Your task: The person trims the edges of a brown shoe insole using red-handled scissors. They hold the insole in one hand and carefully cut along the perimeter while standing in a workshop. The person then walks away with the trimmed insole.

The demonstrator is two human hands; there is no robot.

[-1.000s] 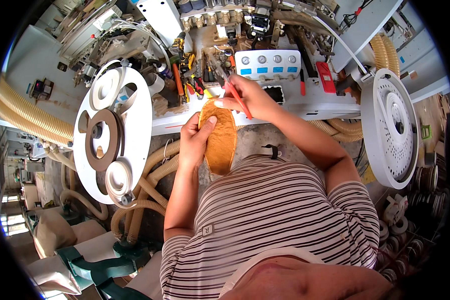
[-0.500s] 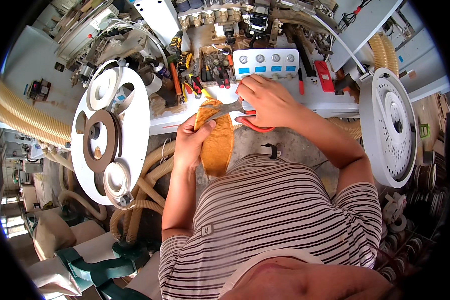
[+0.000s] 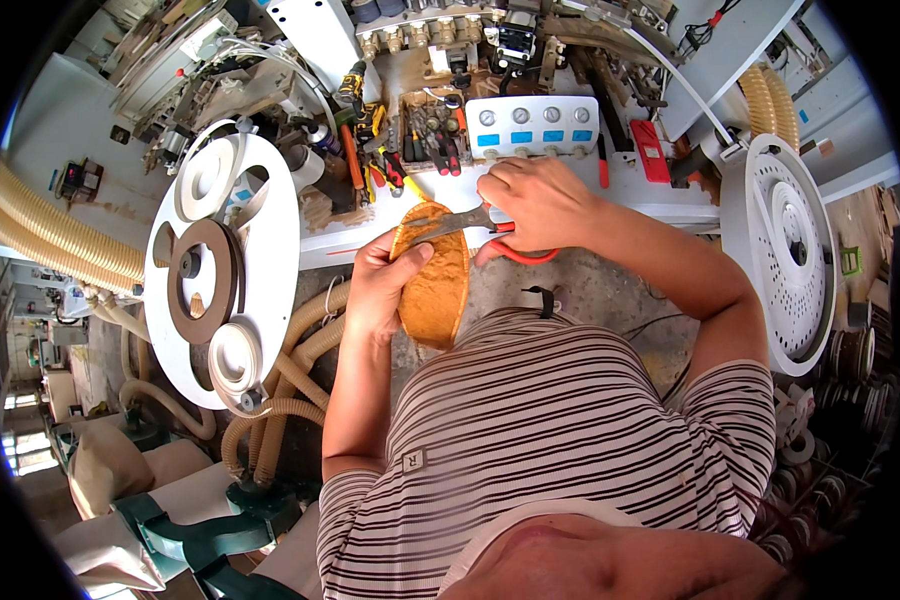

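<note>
An orange-brown, oval piece of soft-looking material, shaped like an insole with a stitched-looking rim, is held upright before my body. Pinching its left edge, my left hand has the thumb on the front face; the other fingers are hidden behind. My right hand grips scissors with red handles. Their metal blades point left across the upper part of the piece, the tips near my left thumb. Whether the blades touch the material I cannot tell.
Beyond my hands runs a white machine ledge with a gauge panel, pliers, a tool tray and a red case. A white reel plate stands left, a perforated drum right. Ribbed hoses hang at lower left.
The scissor blades, spread apart before, are now closer together. My right hand has shifted slightly right, its elbow moving outward. My left hand still holds the orange-brown piece.
</note>
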